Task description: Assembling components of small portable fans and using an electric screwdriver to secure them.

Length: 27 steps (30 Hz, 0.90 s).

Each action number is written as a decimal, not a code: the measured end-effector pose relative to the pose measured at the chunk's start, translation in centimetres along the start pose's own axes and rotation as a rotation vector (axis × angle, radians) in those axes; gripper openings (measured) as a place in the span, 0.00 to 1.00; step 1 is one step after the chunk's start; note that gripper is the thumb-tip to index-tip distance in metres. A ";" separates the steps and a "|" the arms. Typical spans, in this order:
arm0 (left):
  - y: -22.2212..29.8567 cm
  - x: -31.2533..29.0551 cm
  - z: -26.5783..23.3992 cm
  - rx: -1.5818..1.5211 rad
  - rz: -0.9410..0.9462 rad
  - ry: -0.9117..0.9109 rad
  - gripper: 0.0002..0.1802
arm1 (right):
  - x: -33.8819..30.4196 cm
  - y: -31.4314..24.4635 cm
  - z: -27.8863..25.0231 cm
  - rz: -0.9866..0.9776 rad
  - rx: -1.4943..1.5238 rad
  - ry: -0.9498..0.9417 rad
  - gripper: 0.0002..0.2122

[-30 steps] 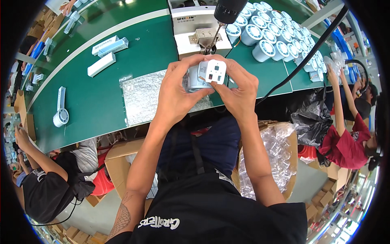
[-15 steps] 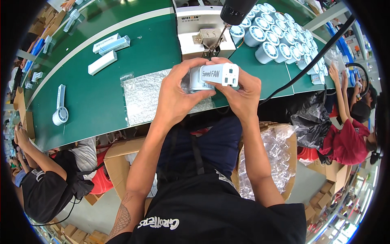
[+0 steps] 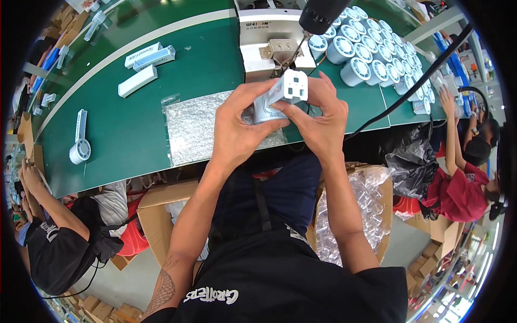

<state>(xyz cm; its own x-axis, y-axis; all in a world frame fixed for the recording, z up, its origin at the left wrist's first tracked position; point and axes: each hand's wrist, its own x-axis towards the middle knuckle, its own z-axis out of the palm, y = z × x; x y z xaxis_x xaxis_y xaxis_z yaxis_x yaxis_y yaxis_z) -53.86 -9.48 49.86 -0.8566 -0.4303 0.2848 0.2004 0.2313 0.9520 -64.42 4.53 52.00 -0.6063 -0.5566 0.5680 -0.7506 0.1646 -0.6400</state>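
Between my two hands, above the near edge of the green table, is a light blue handheld fan with a round head and a white, square-ended handle. My left hand wraps thumb and fingers round the head side. The fingers of my right hand close on the handle side, thumb at the joint. The handle's end, with several square holes, faces up towards me. Just beyond stands a white screw feeder machine, and a black electric screwdriver hangs over it with its bit slanting down.
Rows of round blue-white fan heads fill the right side. A silvery plastic bag lies left of my hands. Handle pieces and another fan lie farther left. A black cable crosses at right; co-workers sit on both sides.
The fan has turned in my hands: the lettered side of its handle has swung away, and the handle end now faces more towards me. Both hands keep their grip.
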 end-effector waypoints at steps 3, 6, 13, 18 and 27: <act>0.1 0.2 0.0 0.021 0.017 0.012 0.37 | -0.2 -1.1 0.2 0.335 0.358 0.112 0.23; -0.2 -0.1 -0.2 0.008 0.014 0.022 0.37 | 0.1 -0.6 -0.1 0.316 0.270 0.055 0.26; -1.1 -0.5 -0.2 -0.106 -0.074 0.047 0.34 | 1.4 -0.9 -3.9 0.153 0.244 -0.349 0.32; -0.5 -0.4 0.6 0.051 -0.028 0.034 0.30 | 7.1 -4.3 -5.5 0.057 0.231 0.498 0.27; 0.6 -0.3 1.0 -0.030 -0.040 0.156 0.27 | 8.4 -7.5 -3.6 0.071 0.768 0.708 0.14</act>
<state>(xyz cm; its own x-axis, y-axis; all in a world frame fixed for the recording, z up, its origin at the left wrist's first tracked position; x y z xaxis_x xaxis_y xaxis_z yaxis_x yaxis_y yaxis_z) -53.94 -8.30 50.20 -0.7801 -0.5698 0.2585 0.1835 0.1866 0.9651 -64.86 1.59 63.41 -0.8441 0.0791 0.5304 -0.4885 -0.5214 -0.6996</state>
